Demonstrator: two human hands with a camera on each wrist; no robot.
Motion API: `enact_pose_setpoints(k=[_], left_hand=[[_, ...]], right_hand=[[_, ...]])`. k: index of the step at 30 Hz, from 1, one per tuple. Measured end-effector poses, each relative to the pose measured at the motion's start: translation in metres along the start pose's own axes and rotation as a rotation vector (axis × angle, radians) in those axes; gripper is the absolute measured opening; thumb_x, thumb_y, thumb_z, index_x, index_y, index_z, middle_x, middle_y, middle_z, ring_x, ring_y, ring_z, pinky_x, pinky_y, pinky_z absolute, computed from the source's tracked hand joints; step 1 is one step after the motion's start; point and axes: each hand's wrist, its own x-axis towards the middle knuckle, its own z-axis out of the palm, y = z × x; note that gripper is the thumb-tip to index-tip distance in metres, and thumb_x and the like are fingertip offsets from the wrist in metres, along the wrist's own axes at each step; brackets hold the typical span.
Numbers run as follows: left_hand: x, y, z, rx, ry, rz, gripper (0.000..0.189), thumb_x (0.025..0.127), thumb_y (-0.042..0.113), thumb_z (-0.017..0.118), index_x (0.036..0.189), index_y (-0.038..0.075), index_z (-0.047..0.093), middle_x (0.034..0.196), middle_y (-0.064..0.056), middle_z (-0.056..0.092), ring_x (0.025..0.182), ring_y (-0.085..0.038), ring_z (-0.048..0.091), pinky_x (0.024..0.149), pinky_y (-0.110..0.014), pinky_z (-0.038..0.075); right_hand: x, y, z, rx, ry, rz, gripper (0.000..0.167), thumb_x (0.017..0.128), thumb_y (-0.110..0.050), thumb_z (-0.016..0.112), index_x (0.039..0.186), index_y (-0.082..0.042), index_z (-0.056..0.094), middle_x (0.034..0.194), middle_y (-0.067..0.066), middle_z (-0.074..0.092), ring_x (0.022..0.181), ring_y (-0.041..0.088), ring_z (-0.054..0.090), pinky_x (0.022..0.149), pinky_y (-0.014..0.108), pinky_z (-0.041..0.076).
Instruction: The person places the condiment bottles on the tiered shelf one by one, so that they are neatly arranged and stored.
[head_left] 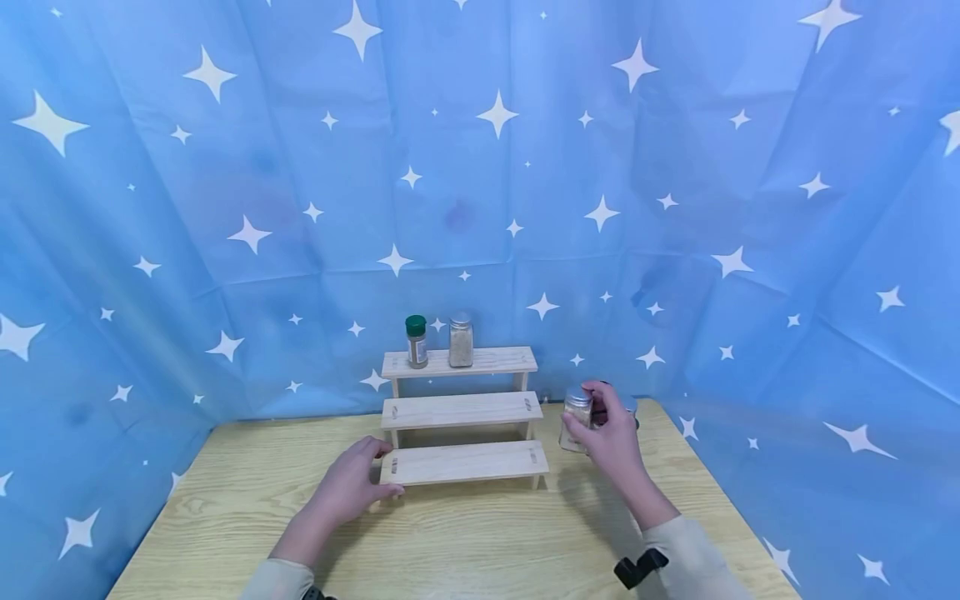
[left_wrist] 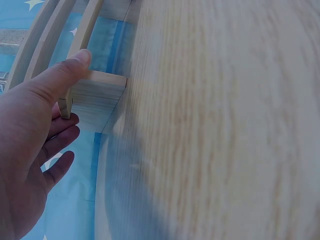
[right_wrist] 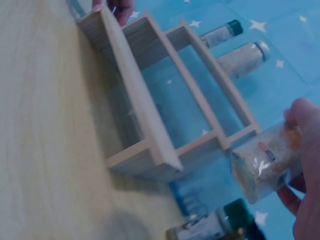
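Observation:
A three-step wooden spice rack (head_left: 465,463) stands on the table, and my left hand (head_left: 347,485) grips the left end of its lowest step. In the left wrist view the thumb (left_wrist: 67,72) lies over that board, with fingers curled beneath it. To the right of the rack, my right hand (head_left: 617,442) holds a clear spice jar (head_left: 573,433) with a silver lid. Pale contents show through its glass in the right wrist view, where the jar (right_wrist: 265,162) is tilted and its lid end is covered by the hand.
On the top step stand a green-capped spice bottle (head_left: 417,343) and a silver-lidded jar (head_left: 461,343). Behind my right hand are more containers, partly hidden, among them a green-capped bottle (right_wrist: 205,227). A blue star-patterned curtain (head_left: 480,192) hangs behind the wooden table (head_left: 480,550).

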Motion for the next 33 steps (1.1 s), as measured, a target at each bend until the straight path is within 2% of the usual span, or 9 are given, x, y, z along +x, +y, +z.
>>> enact_pose_setpoints(k=[4,12,16,20,27,33], left_hand=[[0.0,0.0,-0.001,-0.003,0.004,0.007,0.076,0.081,0.042,0.1,0.142,0.007,0.068,0.134,-0.003,0.069,0.126,-0.03,0.067,0.111,-0.054,0.057],[-0.001,-0.001,0.0,0.008,0.014,0.024,0.076,0.082,0.043,0.099,0.141,0.007,0.069,0.134,-0.003,0.069,0.126,-0.031,0.067,0.111,-0.054,0.057],[0.0,-0.001,-0.001,0.008,0.009,0.018,0.076,0.082,0.044,0.099,0.141,0.007,0.068,0.134,-0.003,0.069,0.126,-0.031,0.067,0.111,-0.054,0.057],[0.0,-0.001,-0.001,0.007,0.01,0.009,0.077,0.081,0.044,0.1,0.141,0.007,0.068,0.134,-0.003,0.069,0.127,-0.031,0.067,0.111,-0.054,0.057],[0.0,-0.001,0.0,-0.006,0.01,0.005,0.076,0.082,0.042,0.1,0.141,0.008,0.068,0.135,-0.002,0.069,0.127,-0.031,0.067,0.112,-0.054,0.056],[0.001,0.0,0.0,-0.008,0.008,0.001,0.075,0.082,0.042,0.1,0.141,0.007,0.068,0.133,-0.001,0.069,0.127,-0.03,0.067,0.111,-0.053,0.057]], right_hand=[[0.011,-0.008,0.0,0.045,0.01,0.008,0.056,0.096,-0.013,0.09,0.144,-0.013,0.062,0.117,0.014,0.073,0.096,0.023,0.069,0.073,0.023,0.063],[0.036,-0.024,0.006,0.072,0.0,-0.008,0.057,0.096,-0.018,0.091,0.146,-0.017,0.063,0.119,0.01,0.07,0.093,0.024,0.068,0.069,0.024,0.062],[0.048,-0.03,0.012,0.086,0.007,-0.019,0.056,0.096,-0.019,0.09,0.145,-0.016,0.063,0.123,0.01,0.07,0.099,0.023,0.068,0.076,0.021,0.062],[0.062,-0.038,0.019,0.137,0.012,-0.043,0.053,0.096,-0.017,0.09,0.143,-0.014,0.065,0.124,0.01,0.069,0.104,0.024,0.066,0.082,0.019,0.061],[0.091,-0.044,0.034,0.201,-0.003,-0.091,0.052,0.097,-0.013,0.089,0.143,-0.013,0.066,0.128,0.01,0.067,0.107,0.022,0.063,0.085,0.021,0.06],[0.11,-0.05,0.049,0.242,0.021,-0.114,0.052,0.095,-0.003,0.088,0.142,-0.005,0.066,0.129,0.021,0.067,0.106,0.025,0.063,0.081,0.019,0.058]])
